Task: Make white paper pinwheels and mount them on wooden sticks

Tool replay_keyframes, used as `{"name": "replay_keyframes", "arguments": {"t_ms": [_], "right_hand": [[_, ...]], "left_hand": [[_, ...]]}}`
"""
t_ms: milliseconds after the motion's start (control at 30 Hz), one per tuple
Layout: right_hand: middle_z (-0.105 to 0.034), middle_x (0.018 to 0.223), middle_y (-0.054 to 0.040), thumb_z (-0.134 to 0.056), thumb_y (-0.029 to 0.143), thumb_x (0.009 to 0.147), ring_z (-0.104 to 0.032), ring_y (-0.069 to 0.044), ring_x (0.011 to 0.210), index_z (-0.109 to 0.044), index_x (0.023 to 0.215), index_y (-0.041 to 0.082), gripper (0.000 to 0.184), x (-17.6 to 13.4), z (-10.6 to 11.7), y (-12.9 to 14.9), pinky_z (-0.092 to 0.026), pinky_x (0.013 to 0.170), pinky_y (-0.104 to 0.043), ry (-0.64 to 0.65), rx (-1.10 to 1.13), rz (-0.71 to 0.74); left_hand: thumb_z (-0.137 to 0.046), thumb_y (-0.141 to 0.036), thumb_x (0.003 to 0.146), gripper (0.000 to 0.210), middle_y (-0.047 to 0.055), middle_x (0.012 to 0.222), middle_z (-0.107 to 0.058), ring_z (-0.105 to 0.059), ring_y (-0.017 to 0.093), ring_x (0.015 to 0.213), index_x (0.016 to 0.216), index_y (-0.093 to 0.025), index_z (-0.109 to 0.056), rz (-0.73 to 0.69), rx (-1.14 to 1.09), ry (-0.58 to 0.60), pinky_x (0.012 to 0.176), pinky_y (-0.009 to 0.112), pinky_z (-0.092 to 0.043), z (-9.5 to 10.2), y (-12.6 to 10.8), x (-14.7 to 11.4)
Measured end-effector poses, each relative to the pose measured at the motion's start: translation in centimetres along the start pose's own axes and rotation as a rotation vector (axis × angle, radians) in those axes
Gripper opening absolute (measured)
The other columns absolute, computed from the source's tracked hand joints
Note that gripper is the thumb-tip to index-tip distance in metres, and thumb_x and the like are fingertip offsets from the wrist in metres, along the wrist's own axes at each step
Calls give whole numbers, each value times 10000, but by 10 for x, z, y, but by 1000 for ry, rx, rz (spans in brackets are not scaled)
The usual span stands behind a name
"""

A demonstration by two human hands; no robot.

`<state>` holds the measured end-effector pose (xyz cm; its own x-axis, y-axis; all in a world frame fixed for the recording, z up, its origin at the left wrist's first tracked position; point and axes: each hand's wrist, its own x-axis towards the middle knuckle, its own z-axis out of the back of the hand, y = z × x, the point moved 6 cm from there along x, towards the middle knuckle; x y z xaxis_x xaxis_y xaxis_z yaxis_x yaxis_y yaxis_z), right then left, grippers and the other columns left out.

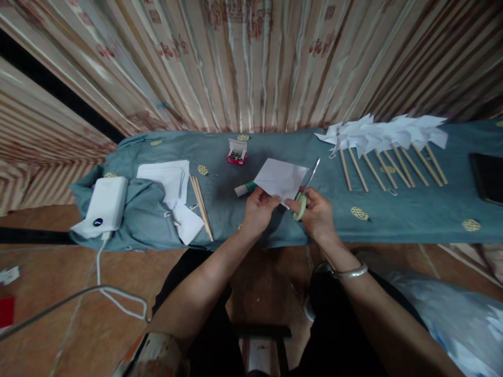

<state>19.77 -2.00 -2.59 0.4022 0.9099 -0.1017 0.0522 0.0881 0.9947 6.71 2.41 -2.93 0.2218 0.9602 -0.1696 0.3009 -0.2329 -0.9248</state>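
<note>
Between my hands is a white sheet of paper (280,178), raised a little over the cloth. My left hand (259,211) pinches its near edge. My right hand (317,213) grips scissors with pale green handles (301,206), and their blades point away from me at the paper's right side. Whether the blades cut into the sheet I cannot tell. Partly under the paper lies a green and white tube (244,188). Beyond it stands a small open red box (237,152) of tiny dark metal pieces, too small to name.
White paper pinwheels (385,135) on wooden sticks lie in a row at the right, near a dark phone-like object (487,177). At the left are paper sheets (176,175), loose sticks (201,207) and a white power bank (106,204) with a cable. A curtain (251,68) hangs behind.
</note>
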Motion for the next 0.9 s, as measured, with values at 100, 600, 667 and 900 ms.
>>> {"name": "replay_keyframes", "arguments": {"t_ms": [100,600,667,900], "right_hand": [[-653,711,24,-825,501,511,-549,-141,618,-579,876,238,513,0,1,-1,-443,577,-273,0,29,-34],[-711,804,-21,-736,522,742,-589,-139,694,-660,975,214,394,-24,1,-3,-451,590,-249,295,-96,-101],[-715,821,-33,-726,530,755,-602,-147,707,-675,994,209,404,-30,2,-2,-466,609,-258,382,-132,-104],[-657,680,-3,-737,564,724,-585,-137,606,-702,888,200,400,-43,-2,0,-470,561,-259,599,-233,-161]], "left_hand": [[-686,-178,602,179,37,813,-723,-666,189,775,775,-170,-642,69,-10,-34,744,315,-534,4,2,-1],[-826,-314,622,310,65,917,-740,-682,212,808,840,-170,-659,-13,-20,-152,596,287,-527,26,-20,16],[-828,-330,633,308,67,900,-735,-677,209,795,835,-174,-654,-30,-3,-169,574,284,-511,31,-25,19],[-811,-350,621,309,84,882,-737,-685,212,774,826,-167,-670,-37,39,-170,552,274,-510,30,-25,19]]}}
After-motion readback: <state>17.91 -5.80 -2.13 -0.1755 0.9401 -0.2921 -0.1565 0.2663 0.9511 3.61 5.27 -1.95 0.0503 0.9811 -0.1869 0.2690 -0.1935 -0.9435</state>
